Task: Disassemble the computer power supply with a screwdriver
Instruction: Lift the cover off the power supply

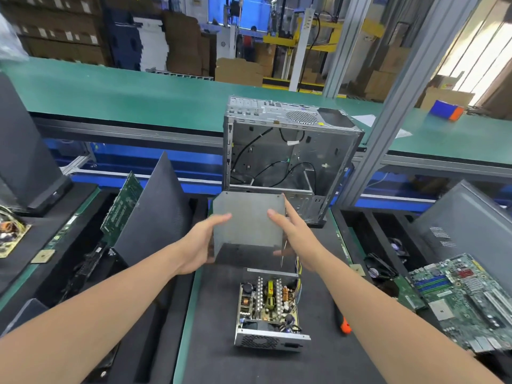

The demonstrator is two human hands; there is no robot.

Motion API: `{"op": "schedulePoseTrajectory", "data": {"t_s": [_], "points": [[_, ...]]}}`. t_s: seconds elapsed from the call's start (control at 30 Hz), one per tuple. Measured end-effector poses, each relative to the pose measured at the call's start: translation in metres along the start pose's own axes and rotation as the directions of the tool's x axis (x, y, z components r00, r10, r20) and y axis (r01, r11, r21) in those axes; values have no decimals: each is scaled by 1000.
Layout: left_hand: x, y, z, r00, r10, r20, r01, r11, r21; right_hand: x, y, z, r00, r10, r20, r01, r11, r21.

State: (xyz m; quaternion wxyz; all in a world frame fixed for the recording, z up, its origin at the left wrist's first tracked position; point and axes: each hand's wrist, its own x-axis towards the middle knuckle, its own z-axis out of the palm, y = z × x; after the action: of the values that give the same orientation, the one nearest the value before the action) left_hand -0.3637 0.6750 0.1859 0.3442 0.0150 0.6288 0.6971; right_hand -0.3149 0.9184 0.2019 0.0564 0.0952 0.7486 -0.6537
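The opened power supply (270,311) lies on the black mat in front of me, its circuit board, coils and heat sinks bare. Its grey metal cover (248,221) is lifted above and behind it. My left hand (205,239) grips the cover's left edge and lower corner. My right hand (293,231) holds its right edge with fingers stretched along it. An orange-handled screwdriver (344,325) lies on the mat to the right of the power supply, partly hidden by my right forearm.
An empty computer case (291,151) stands upright behind the cover. Black side panels (155,206) and a green board lean in a bin on the left. A motherboard (465,297), fans and a grey panel fill the bin on the right. A green conveyor (138,90) runs across the back.
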Motion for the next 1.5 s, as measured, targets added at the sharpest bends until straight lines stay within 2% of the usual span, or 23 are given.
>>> {"op": "schedulePoseTrajectory", "data": {"t_s": [0.13, 0.27, 0.33, 0.4, 0.47, 0.5, 0.57, 0.67, 0.77, 0.93, 1.03, 1.2, 1.3, 1.5], "points": [[17, -1, 1, 974, 120, -193, -119, 993, 19, 11, 4, 9, 993, 116, -32, -110, 982, 153], [29, -2, -1, 911, 99, -401, -118, 993, -24, 26, 16, 13, 990, 138, -8, -132, 959, 252], [32, -4, -6, 881, 75, -468, -112, 992, -51, 38, 22, 12, 988, 154, -26, -143, 961, 237], [35, -6, -10, 849, 35, -528, -99, 991, -93, 51, 28, 10, 984, 165, -70, -155, 980, 126], [38, -6, -12, 819, -15, -573, -77, 988, -135, 65, 40, 7, 991, 117, -72, -126, 984, -129], [40, -5, -13, 804, -39, -593, -65, 986, -153, 73, 47, 4, 996, 78, -46, -89, 947, -310], [45, -4, -12, 774, -80, -628, -45, 983, -181, 86, 57, 0, 998, 48, 42, -12, 792, -611], [53, -5, -15, 717, -108, -688, -35, 981, -190, 102, 66, 4, 983, 73, 168, 83, 643, -761], [56, -4, -18, 695, -147, -704, -18, 975, -221, 118, 73, 14, 961, 49, 273, 204, 542, -815], [61, -4, -25, 652, -181, -736, -22, 966, -256, 141, 87, 30, 885, 95, 456, 371, 448, -813], [62, -6, -28, 651, -203, -732, 13, 966, -257, 149, 97, 34, 874, 82, 480, 411, 404, -817], [64, -9, -33, 676, -247, -694, 57, 957, -285, 151, 101, 30, 867, -30, 497, 485, 274, -830], [66, -11, -35, 674, -268, -689, 50, 946, -320, 152, 103, 30, 870, -64, 489, 487, 265, -832], [64, -9, -41, 682, -279, -676, 58, 942, -331, 155, 108, 30, 844, -136, 519, 532, 340, -776]]}}
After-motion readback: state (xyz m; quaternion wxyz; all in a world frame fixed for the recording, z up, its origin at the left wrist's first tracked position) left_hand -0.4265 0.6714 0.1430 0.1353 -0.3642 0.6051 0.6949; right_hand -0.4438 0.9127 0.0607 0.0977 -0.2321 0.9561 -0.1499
